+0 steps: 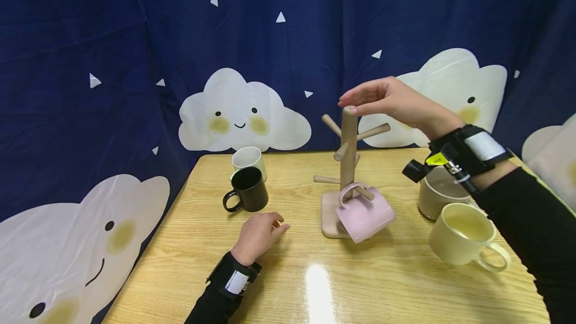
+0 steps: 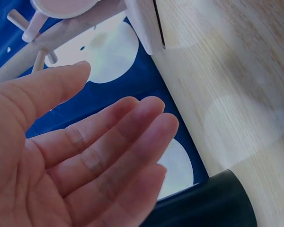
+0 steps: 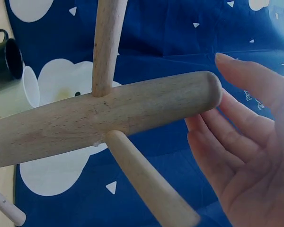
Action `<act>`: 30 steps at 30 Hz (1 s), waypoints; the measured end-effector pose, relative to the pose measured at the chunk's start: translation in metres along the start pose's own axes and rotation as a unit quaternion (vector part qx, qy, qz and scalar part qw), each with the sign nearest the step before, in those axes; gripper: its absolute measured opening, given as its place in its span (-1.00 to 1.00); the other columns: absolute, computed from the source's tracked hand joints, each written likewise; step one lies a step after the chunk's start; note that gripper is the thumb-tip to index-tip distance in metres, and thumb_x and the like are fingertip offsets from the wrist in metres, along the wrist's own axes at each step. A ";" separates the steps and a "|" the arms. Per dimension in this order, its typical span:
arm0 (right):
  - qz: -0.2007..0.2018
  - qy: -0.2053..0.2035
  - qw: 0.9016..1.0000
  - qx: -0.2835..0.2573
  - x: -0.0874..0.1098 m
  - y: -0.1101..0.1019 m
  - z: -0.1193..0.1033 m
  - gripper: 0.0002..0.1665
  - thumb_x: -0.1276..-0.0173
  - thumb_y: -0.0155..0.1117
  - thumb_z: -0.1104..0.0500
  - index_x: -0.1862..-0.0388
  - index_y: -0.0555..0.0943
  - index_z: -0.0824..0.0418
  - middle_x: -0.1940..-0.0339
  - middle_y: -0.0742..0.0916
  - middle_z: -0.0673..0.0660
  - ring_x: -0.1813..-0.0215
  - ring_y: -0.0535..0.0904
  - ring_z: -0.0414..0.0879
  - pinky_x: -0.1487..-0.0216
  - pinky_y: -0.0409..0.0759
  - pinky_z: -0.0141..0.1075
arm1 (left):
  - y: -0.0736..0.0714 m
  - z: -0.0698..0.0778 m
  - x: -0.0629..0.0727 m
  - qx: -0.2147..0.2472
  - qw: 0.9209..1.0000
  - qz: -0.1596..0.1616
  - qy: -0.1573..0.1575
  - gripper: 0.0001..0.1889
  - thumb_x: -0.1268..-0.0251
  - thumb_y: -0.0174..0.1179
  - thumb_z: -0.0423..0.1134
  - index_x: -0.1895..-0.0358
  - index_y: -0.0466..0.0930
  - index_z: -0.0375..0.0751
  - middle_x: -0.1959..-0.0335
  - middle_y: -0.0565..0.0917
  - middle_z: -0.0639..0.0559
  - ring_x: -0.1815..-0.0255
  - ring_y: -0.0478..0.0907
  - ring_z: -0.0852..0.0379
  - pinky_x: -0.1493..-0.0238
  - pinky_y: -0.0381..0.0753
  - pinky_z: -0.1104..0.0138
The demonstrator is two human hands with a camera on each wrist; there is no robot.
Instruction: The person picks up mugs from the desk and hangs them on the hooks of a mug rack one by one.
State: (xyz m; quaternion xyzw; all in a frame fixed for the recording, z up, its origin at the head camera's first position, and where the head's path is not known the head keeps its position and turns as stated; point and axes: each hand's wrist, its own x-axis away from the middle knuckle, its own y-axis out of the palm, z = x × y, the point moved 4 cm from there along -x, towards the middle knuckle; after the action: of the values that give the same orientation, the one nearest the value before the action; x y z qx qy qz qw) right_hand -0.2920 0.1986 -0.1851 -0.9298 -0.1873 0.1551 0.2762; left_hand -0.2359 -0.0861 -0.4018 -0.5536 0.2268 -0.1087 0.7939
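The right hand (image 1: 389, 98) is curving around the top of the rack (image 1: 348, 159), thumb and fingers parted; contact cannot be told. The left hand (image 1: 256, 236) is extending over the counter (image 1: 369, 284) near the black mug (image 1: 254, 191), thumb spread from relaxed fingers. The pink mug (image 1: 366, 216) is hanging tilted by its handle on a low peg (image 1: 364, 193).
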 end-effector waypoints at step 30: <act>-0.199 -0.058 0.977 -0.051 -0.021 0.011 0.020 -0.59 -0.13 0.31 0.34 0.01 0.53 0.37 0.10 0.71 0.12 -0.02 0.61 -0.05 -0.04 0.56 -0.26 | 0.007 0.004 -0.002 0.001 1.000 -0.020 -0.004 -0.71 -0.17 0.20 -0.03 0.25 0.67 -0.18 0.46 0.70 0.03 0.53 0.55 0.23 0.60 0.36 0.48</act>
State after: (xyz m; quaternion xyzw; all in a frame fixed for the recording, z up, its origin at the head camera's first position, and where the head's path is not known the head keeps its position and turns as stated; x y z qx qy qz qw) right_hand -0.3156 0.1900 -0.2029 -0.8760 -0.3923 0.1413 0.2425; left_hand -0.2363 -0.0792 -0.4068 -0.5574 0.2121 -0.1225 0.7933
